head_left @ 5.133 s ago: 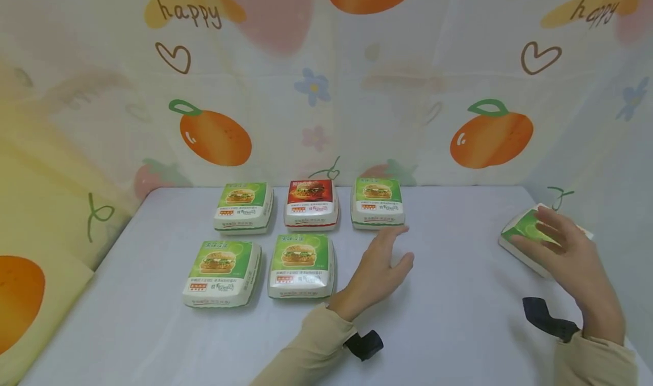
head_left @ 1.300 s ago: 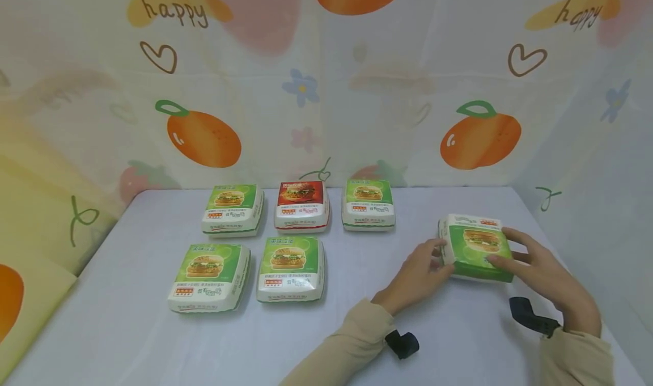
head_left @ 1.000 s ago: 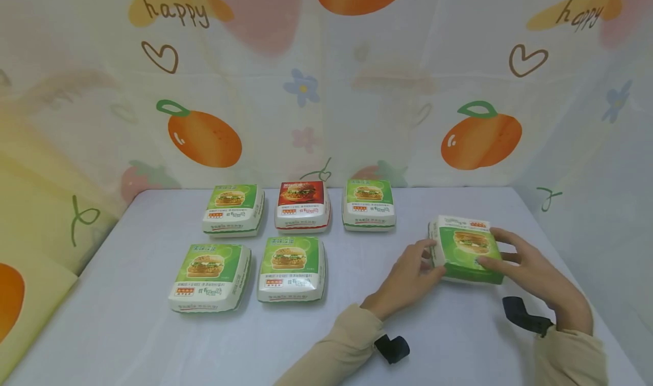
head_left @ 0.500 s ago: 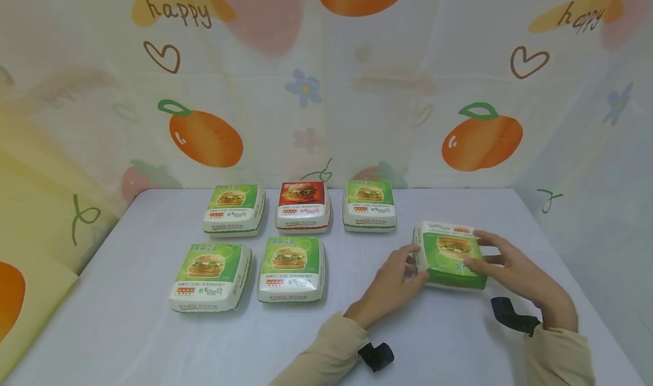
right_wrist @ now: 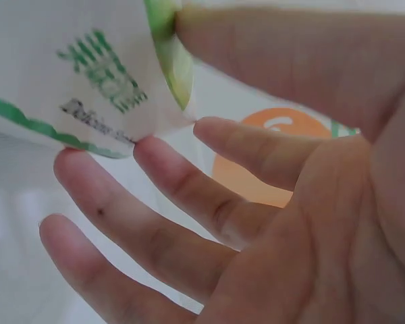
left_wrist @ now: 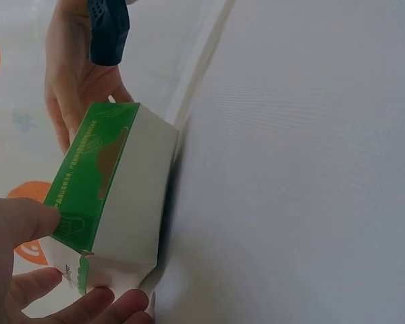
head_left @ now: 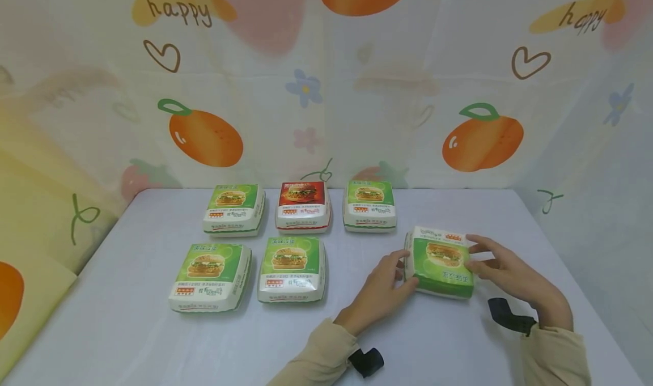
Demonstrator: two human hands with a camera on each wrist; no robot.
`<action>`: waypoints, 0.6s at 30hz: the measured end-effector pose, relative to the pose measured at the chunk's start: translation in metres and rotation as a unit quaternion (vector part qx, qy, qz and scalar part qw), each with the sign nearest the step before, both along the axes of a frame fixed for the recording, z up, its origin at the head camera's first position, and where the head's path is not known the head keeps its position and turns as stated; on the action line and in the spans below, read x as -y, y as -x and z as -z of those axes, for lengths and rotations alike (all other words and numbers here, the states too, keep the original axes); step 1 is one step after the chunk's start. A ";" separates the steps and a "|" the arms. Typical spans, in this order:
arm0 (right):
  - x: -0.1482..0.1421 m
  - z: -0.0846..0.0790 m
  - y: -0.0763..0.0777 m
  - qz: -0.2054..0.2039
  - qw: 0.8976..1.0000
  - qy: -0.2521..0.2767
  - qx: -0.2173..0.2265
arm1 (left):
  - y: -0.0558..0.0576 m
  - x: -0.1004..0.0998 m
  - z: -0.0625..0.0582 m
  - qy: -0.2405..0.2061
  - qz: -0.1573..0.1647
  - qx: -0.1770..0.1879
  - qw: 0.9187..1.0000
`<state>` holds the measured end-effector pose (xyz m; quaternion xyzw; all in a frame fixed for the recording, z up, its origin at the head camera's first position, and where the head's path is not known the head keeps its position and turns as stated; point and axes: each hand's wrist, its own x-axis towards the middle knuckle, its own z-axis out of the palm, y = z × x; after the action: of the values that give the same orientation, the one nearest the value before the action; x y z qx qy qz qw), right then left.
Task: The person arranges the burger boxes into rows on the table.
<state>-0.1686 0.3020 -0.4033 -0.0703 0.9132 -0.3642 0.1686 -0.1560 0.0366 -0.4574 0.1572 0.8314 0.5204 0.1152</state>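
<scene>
A green and white burger box (head_left: 441,261) is between my two hands in the head view, close over the white table, its printing upside down to me. My left hand (head_left: 380,292) holds its left end: in the left wrist view the thumb (left_wrist: 34,219) presses the green upper face and the fingers reach the end and lower edge. My right hand (head_left: 515,275) grips the right end. In the right wrist view its thumb (right_wrist: 256,54) is at the green upper edge, with fingertips against the printed white side and bottom edge.
Left of my hands stand more burger boxes: a back row of a green one (head_left: 234,210), a red one (head_left: 303,207) and another green one (head_left: 369,206). In front are two green boxes, one at left (head_left: 210,278) and one at right (head_left: 292,270). A printed cloth (head_left: 326,119) hangs behind the table.
The burger box, earlier askew at the table's right edge under my right hand, is now turned and farther left. My left hand took hold of its left end, and both hands moved left with it.
</scene>
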 end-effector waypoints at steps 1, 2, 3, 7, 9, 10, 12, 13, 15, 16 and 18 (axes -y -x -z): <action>0.000 0.000 0.000 0.001 1.000 0.000 0.006 | -0.001 0.001 0.000 0.000 -0.001 0.001 1.000; 0.000 0.000 0.001 0.003 1.000 -0.002 0.011 | -0.001 0.002 0.000 -0.001 -0.001 0.003 1.000; 0.001 0.000 0.001 0.003 1.000 -0.004 0.015 | -0.002 0.002 0.000 -0.001 -0.001 0.004 1.000; 0.002 0.002 0.002 0.001 1.000 0.005 0.024 | -0.003 0.006 0.001 -0.004 0.000 0.005 1.000; 0.003 0.002 0.001 -0.004 1.000 0.017 0.022 | -0.003 0.007 0.001 -0.007 -0.001 0.003 1.000; 0.004 0.003 0.001 -0.007 0.999 0.024 0.023 | -0.003 0.008 0.001 -0.008 -0.002 0.003 1.000; 0.005 0.003 0.002 -0.014 0.999 0.033 0.021 | -0.003 0.009 0.002 -0.008 -0.004 0.001 1.000; 0.005 0.003 0.002 -0.016 0.999 0.034 0.021 | -0.003 0.009 0.002 -0.008 -0.006 -0.001 1.000; 0.006 0.003 0.002 -0.015 0.999 0.027 0.023 | -0.003 0.010 0.002 -0.006 -0.012 -0.002 1.000; 0.007 0.003 0.002 -0.015 0.999 0.022 0.025 | -0.003 0.011 0.001 -0.004 -0.015 -0.003 1.000; 0.008 0.003 0.002 -0.011 1.000 0.009 0.026 | -0.002 0.012 0.001 0.001 -0.022 -0.005 1.000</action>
<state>-0.1710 0.2940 -0.4064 -0.0726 0.9043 -0.3722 0.1961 -0.1535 0.0242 -0.4585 0.1416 0.8355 0.5215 0.1001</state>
